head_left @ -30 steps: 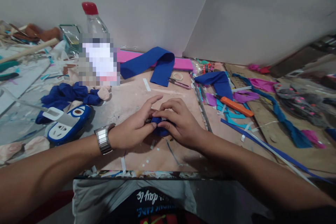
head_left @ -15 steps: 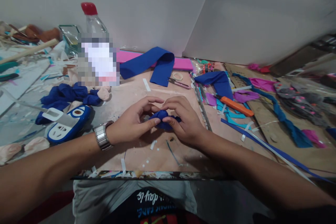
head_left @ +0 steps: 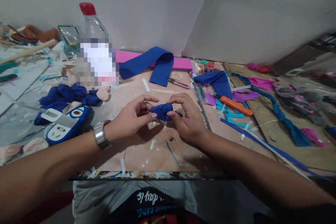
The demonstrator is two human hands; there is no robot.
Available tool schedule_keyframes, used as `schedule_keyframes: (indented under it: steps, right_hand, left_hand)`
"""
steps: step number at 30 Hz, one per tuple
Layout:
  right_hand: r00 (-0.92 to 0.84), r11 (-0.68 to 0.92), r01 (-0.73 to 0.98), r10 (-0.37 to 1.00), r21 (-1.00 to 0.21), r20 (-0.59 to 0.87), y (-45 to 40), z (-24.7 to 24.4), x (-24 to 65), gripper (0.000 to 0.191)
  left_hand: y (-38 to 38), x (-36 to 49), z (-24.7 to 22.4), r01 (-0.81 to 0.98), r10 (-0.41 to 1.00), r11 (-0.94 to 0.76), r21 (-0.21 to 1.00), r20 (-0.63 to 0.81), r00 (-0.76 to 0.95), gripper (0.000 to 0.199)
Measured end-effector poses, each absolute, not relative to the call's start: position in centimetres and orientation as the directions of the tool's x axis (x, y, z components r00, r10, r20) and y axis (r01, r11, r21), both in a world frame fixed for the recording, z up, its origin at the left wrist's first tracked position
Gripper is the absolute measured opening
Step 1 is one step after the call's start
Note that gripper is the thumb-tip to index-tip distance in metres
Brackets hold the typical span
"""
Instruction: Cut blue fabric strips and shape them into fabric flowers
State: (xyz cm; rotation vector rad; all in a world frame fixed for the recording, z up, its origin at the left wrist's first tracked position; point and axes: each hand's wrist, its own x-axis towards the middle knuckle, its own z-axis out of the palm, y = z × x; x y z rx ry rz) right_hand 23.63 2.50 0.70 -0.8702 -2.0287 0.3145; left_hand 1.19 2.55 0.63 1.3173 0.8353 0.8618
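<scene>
A small bunched piece of blue fabric (head_left: 162,111) is held between my two hands, just above the table. My right hand (head_left: 189,116) pinches its right side between thumb and fingers, and a dark end pokes out beneath. At the left end, my left hand (head_left: 132,114) has its thumb against the cloth and its fingers curled behind, partly hidden. Beyond the hands, a folded blue fabric strip (head_left: 160,63) lies over a pink strip (head_left: 183,63). Tweezers (head_left: 179,83) and a roll of tape (head_left: 176,76) are beside it.
Gathered blue fabric (head_left: 64,94) and a blue-white power strip (head_left: 68,124) lie left. A red-capped bottle (head_left: 91,21) stands behind, partly blurred. To the right are an orange utility knife (head_left: 235,106), a teal strip (head_left: 278,112) and scraps. The table's front edge (head_left: 183,175) is near my lap.
The blue fabric has turned and been raised slightly, showing more of its surface. My hands have moved a little apart, and the left fingers have drawn back from the right ones.
</scene>
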Motion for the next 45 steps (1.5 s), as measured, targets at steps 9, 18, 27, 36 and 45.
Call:
schedule_keyframes:
  steps: [9, 18, 27, 36, 45]
  right_hand:
    - [-0.32, 0.706, 0.445, 0.699, -0.55, 0.639, 2.34, 0.46, 23.51, 0.03]
    - [-0.412, 0.724, 0.466, 0.686, -0.509, 0.6, 2.44, 0.74, 23.48, 0.033]
    - [-0.504, 0.763, 0.468, 0.645, -0.445, 0.575, 2.32, 1.08, 23.52, 0.035]
    - [-0.491, 0.762, 0.468, 0.645, -0.448, 0.585, 2.19, 1.2, 23.45, 0.034]
    - [-0.45, 0.755, 0.466, 0.651, -0.461, 0.611, 1.9, 1.38, 23.28, 0.015]
  left_hand:
    - [2.68, 1.15, 0.71, -0.095, 0.902, 0.085, 0.992, -0.037, 0.43, 0.038]
    - [2.07, 0.94, 0.69, 0.069, 0.901, -0.199, 0.978, 0.155, 0.404, 0.033]
    - [1.9, 1.18, 0.55, 0.005, 0.865, -0.274, 0.962, 0.243, 0.439, 0.031]
    - [1.84, 1.08, 0.62, 0.001, 0.829, -0.299, 0.954, 0.26, 0.495, 0.03]
    - [2.13, 0.99, 0.6, 0.01, 0.895, -0.194, 0.981, 0.173, 0.411, 0.025]
